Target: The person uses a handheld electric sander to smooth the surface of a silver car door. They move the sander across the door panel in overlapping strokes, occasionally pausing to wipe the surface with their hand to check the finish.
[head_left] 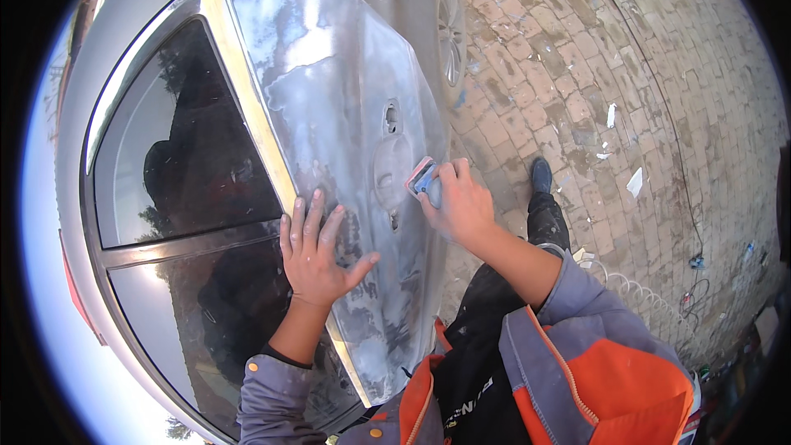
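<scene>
Two hands at a patchy grey car door [329, 107], with the small blue-and-pink block [422, 178] in the right hand [463, 206], just beside the handle recess [390, 173]. Could catch or score the recess rim if tilted onto one edge; could skid off the curved door, in all likelihood, if pinched too loosely or pushed too hard. Right hand turned inward, fingers curled around the block, forearm slanting up from the lower right. Left hand [318, 274] laid palm down across the pale yellow strip [247, 99] beside the window [185, 156], fingers spread and gripping nothing, forearm rising from below; pressure hard to judge.
</scene>
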Available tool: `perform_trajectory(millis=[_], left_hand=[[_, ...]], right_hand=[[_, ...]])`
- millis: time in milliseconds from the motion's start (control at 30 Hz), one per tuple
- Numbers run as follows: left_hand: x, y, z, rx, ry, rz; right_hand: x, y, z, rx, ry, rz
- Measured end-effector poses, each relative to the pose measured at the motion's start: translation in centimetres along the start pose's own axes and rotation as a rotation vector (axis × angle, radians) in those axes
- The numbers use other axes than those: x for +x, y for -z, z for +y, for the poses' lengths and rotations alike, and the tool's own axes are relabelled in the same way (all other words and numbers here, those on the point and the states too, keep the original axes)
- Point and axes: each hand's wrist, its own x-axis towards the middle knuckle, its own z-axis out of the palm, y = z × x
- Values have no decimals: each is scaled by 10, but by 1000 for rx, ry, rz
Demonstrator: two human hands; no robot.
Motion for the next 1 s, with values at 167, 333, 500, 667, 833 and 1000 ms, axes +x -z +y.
perform_trajectory(millis=[167, 333, 500, 667, 833, 1000], left_hand=[[2, 1, 0, 3, -1, 3], [0, 0, 0, 6, 8, -6], [0, -1, 0, -2, 3, 4], [1, 0, 0, 6, 4, -15], [1, 0, 0, 19, 8, -33], [2, 0, 0, 19, 6, -35]], right_hand=[[24, -2, 3, -19, 117, 149], [38, -9, 10, 0, 194, 306], [7, -14, 11, 47, 1, 99], [5, -9, 9, 48, -17, 55], [30, -6, 9, 74, 36, 163], [46, -10, 13, 95, 230, 380]])
